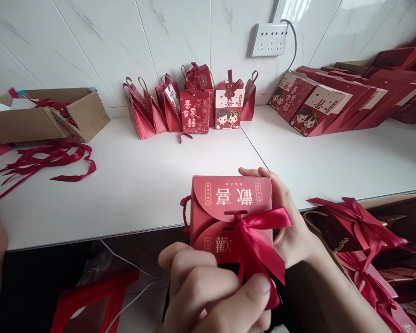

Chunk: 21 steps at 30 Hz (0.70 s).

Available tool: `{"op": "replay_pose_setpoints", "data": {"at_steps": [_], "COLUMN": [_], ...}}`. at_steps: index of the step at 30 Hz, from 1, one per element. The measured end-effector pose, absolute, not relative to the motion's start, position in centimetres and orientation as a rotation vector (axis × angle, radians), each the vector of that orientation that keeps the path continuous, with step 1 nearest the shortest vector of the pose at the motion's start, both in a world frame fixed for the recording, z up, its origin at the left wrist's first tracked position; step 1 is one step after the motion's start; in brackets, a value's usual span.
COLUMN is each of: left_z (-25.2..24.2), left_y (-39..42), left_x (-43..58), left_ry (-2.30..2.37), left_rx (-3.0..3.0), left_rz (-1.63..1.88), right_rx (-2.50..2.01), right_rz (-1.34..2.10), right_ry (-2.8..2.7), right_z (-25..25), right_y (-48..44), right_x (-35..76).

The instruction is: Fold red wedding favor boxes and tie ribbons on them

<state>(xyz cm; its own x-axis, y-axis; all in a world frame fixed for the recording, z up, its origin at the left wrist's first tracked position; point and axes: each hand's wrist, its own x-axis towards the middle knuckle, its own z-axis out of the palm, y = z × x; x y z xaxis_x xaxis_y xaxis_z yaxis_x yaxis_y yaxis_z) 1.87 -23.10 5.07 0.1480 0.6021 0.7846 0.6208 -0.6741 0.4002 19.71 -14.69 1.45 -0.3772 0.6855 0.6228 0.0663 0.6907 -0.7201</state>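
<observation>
A red wedding favour box (208, 194) with gold Chinese lettering is held over the front edge of the white counter. My right hand (287, 226) grips its right side, fingers wrapped around the far edge. The curved flaps overlap on the face towards me, and a dark red satin ribbon (265, 245) is tied at the slots between them. My left hand (211, 286) is closed in front of the box, with a hanging ribbon tail pinched by the thumb. Its other fingers curl near the lower flap. A twisted red cord handle (185, 212) sticks out on the left.
Several small red favour boxes (196, 113) stand against the tiled wall. Folded red boxes (353, 99) lean at the right. Loose ribbons (52, 159) lie by a cardboard box (31, 122). Ribboned boxes (357, 217) sit lower right. A red stool (90, 296) is below the counter (131, 185).
</observation>
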Motion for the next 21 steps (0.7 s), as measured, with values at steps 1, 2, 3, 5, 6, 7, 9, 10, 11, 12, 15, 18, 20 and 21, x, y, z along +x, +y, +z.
{"op": "replay_pose_setpoints", "data": {"at_steps": [1,2,3,5,6,7,9,10,11,12,15,18,20,21], "left_z": [5.08,5.08,5.08,5.06,5.04,5.03,5.03,5.04,5.06,5.08,5.12,5.15,5.22,5.28], "left_y": [-23.12,-23.14,-23.17,-23.23,-23.25,-23.27,-23.30,-23.32,-23.34,-23.37,-23.47,-23.56,-23.59,-23.60], "left_x": [1.91,1.94,1.95,1.96,1.97,1.97,1.98,1.96,1.93,1.89,1.74,1.71,1.82,1.92], "left_ry": [-1.258,-1.250,-1.245,-1.250,-1.257,-1.267,-1.281,-1.287,-1.292,-1.297,-1.303,-1.309,-1.319,-1.326], "left_rx": [-2.370,-2.378,-2.387,-2.382,-2.368,-2.350,-2.342,-2.342,-2.347,-2.353,-2.356,-2.344,-2.336,-2.330], "left_rz": [-1.601,-1.592,-1.580,-1.577,-1.586,-1.598,-1.595,-1.589,-1.580,-1.570,-1.544,-1.555,-1.593,-1.615], "right_rx": [-0.591,-0.595,-0.598,-0.612,-0.621,-0.632,-0.651,-0.658,-0.662,-0.667,-0.683,-0.674,-0.658,-0.652], "right_rz": [0.745,0.744,0.741,0.731,0.729,0.727,0.725,0.724,0.722,0.718,0.704,0.696,0.699,0.701], "right_ry": [-1.864,-1.868,-1.871,-1.876,-1.878,-1.879,-1.878,-1.877,-1.876,-1.878,-1.883,-1.878,-1.875,-1.875], "right_z": [1.51,1.55,1.58,1.60,1.59,1.58,1.56,1.54,1.53,1.53,1.55,1.63,1.71,1.75], "right_y": [-14.69,-14.71,-14.75,-14.88,-14.97,-15.07,-15.27,-15.36,-15.44,-15.50,-15.58,-15.58,-15.58,-15.59], "right_x": [19.75,19.79,19.83,19.92,19.95,19.98,20.02,20.03,20.02,20.01,19.96,19.95,19.96,19.97]}}
